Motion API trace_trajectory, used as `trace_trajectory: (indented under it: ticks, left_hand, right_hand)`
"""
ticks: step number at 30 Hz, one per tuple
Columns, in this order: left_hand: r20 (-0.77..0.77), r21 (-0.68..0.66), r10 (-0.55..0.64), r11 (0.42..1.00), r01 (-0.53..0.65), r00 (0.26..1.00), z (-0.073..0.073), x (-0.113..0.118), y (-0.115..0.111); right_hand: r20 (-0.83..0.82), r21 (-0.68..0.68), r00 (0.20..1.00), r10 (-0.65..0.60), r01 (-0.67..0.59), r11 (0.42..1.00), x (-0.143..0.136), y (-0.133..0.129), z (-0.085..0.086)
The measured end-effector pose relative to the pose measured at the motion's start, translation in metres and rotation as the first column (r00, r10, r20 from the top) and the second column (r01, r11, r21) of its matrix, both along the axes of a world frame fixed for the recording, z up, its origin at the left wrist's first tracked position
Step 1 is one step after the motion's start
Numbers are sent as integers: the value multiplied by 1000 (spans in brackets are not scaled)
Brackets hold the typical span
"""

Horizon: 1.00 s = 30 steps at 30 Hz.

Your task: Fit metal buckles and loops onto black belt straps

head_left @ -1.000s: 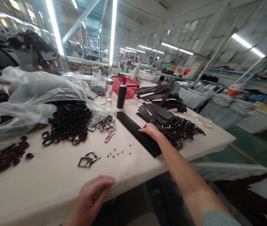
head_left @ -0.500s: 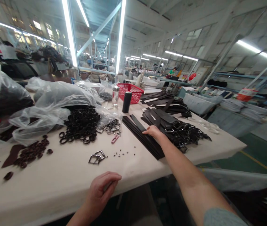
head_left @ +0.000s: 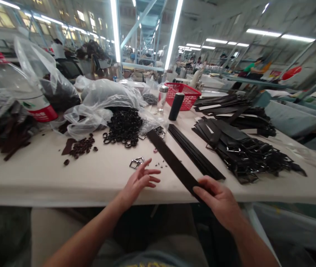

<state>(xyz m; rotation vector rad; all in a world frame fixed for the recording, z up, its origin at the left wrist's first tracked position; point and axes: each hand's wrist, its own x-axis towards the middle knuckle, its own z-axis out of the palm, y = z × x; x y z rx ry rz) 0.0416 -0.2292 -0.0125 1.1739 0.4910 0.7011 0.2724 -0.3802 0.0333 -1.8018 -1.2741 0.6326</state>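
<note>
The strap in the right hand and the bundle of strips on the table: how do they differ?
The held strap is a single piece, while the bundle of strips has several together. The right hand grips the held strap; the bundle of strips lies on the table. In this view, the held strap is left of the bundle of strips. Both are dark, long and narrow.

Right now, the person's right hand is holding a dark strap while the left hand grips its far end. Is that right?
Not quite: the left hand is open and empty, apart from the dark strap and near two metal buckles. The head view shows this. The right hand is indeed holding the strap.
</note>
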Motion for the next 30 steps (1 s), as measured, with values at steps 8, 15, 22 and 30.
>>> trace_trajectory:
  ticks: [8,15,22,30]
  left_hand:
    - [-182,55,374,927,-370,909,16,-53,11]
    - [-261,-138,310,925,-353,914,-2,-65,-29]
    - [-244,-249,320,891,-379,915,-16,-52,-62]
    - [-247,-320,342,854,-410,907,-17,-52,-67]
  right_hand:
    - [-238,-273,935,265,-326,905,-18,-42,-46]
    - [-126,-154,962,242,-260,953,-42,-26,-51]
    - [80,191,974,213,-225,956,-118,6,-56]
    - [41,169,973,225,-229,959,-124,4,-63]
